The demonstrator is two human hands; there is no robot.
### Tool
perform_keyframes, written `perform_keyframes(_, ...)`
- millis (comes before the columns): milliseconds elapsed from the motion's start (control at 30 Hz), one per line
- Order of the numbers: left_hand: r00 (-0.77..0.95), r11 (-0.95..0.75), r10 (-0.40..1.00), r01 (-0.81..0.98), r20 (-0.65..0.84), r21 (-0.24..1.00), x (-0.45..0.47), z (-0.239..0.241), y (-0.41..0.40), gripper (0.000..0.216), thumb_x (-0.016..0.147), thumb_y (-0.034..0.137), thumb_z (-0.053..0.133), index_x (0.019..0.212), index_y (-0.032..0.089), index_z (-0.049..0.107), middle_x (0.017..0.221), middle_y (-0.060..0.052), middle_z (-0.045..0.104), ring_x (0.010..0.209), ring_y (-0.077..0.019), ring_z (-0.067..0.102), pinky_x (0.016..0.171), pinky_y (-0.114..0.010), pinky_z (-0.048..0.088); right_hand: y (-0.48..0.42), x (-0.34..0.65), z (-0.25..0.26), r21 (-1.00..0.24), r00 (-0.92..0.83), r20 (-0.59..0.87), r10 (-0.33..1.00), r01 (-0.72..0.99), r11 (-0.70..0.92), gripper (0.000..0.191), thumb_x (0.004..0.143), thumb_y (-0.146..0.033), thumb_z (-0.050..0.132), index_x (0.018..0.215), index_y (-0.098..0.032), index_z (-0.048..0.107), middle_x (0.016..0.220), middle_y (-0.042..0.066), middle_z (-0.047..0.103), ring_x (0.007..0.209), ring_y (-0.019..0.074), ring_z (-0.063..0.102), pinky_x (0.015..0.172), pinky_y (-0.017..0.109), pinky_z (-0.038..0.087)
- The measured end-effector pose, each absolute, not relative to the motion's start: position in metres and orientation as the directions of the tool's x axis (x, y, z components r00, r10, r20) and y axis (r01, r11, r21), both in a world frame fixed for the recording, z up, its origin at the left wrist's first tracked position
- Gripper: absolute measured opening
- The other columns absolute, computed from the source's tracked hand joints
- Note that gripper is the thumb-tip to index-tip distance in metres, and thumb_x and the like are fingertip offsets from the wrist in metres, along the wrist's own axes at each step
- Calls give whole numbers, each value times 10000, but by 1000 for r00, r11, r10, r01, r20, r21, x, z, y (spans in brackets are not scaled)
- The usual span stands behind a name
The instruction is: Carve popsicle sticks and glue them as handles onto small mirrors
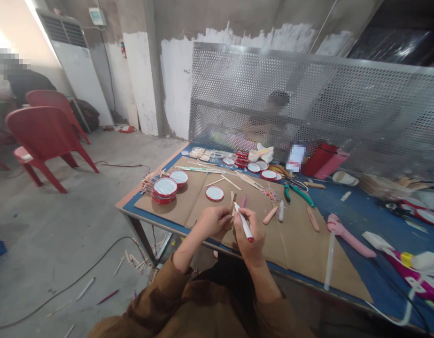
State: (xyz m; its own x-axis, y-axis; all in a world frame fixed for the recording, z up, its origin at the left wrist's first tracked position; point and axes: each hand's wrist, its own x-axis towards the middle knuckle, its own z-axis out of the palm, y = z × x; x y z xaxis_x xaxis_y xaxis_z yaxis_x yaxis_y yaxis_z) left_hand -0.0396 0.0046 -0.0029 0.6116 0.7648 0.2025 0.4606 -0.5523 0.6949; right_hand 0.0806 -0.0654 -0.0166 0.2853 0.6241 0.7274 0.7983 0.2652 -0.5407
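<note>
My right hand (254,237) is closed around a white marker (244,222) with a red end, its tip pointing away from me. Close beside it, my left hand (214,221) pinches a thin wooden stick (234,203) that stands up between the two hands. The marker tip is near the stick; whether they touch I cannot tell. Just beyond the hands, a round white disc with a red rim (214,193) lies flat on the cardboard sheet (189,202). A purple marker (244,201) lies partly hidden behind my right hand.
Stacked red-rimmed discs (165,187) stand at the left. Teal-handled pliers (301,195), pale pink pens (270,215) and a pink glue gun (349,237) lie to the right. A perforated metal panel (234,94) bounds the table's back. Red chairs (44,134) stand at left.
</note>
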Motion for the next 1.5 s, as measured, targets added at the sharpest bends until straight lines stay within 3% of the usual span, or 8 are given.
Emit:
perform_keyframes(967,610,-568,762,469,217,676,-39,-5,5,198,828,246,481,661,165,551,615,16,554,600,-109,479,544,-188,282,-66,79,-14,-553,313,729,609,793,254,125,848,-275,528,923,-187,574,800,41,653,720,153,633,655,263,499)
perform_keyframes(1500,613,-565,762,470,210,679,-40,-3,5,188,838,251,474,736,173,611,677,4,621,639,-117,529,571,-183,319,-66,80,-15,-556,290,719,632,786,272,145,850,-286,523,945,-187,568,822,48,659,730,158,639,661,269,510)
